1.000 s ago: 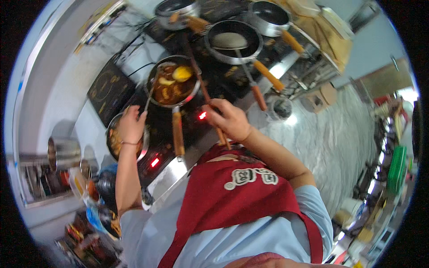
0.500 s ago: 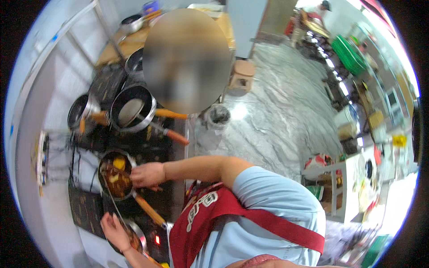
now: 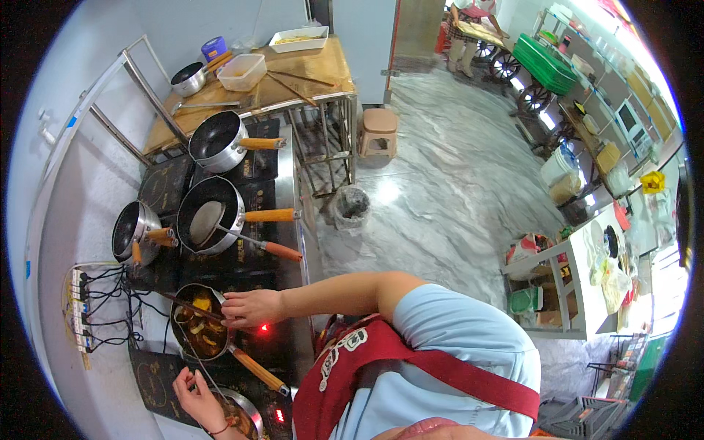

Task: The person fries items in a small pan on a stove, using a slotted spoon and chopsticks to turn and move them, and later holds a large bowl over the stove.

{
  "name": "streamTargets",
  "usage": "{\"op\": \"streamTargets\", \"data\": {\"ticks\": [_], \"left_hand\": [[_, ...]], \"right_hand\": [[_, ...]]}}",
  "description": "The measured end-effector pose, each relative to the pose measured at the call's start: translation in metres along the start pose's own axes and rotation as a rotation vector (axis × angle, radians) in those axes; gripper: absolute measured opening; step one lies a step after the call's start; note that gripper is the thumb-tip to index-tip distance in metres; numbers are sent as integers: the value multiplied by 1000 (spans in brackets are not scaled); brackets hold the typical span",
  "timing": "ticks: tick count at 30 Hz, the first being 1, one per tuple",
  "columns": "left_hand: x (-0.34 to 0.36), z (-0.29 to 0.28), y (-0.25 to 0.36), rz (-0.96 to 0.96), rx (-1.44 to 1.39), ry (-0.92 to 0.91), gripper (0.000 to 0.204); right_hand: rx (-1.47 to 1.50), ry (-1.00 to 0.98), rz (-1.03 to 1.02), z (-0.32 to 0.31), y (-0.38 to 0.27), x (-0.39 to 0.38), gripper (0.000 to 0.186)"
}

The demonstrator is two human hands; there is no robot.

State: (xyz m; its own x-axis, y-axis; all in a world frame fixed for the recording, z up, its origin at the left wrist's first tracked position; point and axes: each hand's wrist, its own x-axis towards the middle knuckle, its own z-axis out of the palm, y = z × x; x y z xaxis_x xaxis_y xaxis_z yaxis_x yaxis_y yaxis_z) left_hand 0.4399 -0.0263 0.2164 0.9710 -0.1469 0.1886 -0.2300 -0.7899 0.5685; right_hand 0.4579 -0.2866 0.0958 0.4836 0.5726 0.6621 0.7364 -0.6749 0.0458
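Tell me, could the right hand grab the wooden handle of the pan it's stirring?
Probably yes: the wooden handle sticks out near the right hand, with nothing visible between them, though that hand seems busy holding a dark stick.

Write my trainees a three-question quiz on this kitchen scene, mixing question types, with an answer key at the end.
1. Where does the head of the orange-red-handled, round metal scoop lie?
a) On the floor
b) In a round, black-lined metal pan
c) On the wooden table
2. True or false: the low, tan plastic stool stands on the grey, marble-patterned floor.
3. Which hand of the person wearing the camera grips the long, dark-brown stick that reaches across the round, wooden-handled pan of brown food?

Key
1. b
2. True
3. The right hand
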Motion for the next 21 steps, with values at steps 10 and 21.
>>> {"op": "streamTargets", "data": {"ticks": [10,21], "left_hand": [[-12,-27,98,242,31,129,22],[-34,67,254,471,15,57,20]], "right_hand": [[82,173,77,-87,-14,-29,40],[-112,266,430,-267,-3,-235,34]]}}
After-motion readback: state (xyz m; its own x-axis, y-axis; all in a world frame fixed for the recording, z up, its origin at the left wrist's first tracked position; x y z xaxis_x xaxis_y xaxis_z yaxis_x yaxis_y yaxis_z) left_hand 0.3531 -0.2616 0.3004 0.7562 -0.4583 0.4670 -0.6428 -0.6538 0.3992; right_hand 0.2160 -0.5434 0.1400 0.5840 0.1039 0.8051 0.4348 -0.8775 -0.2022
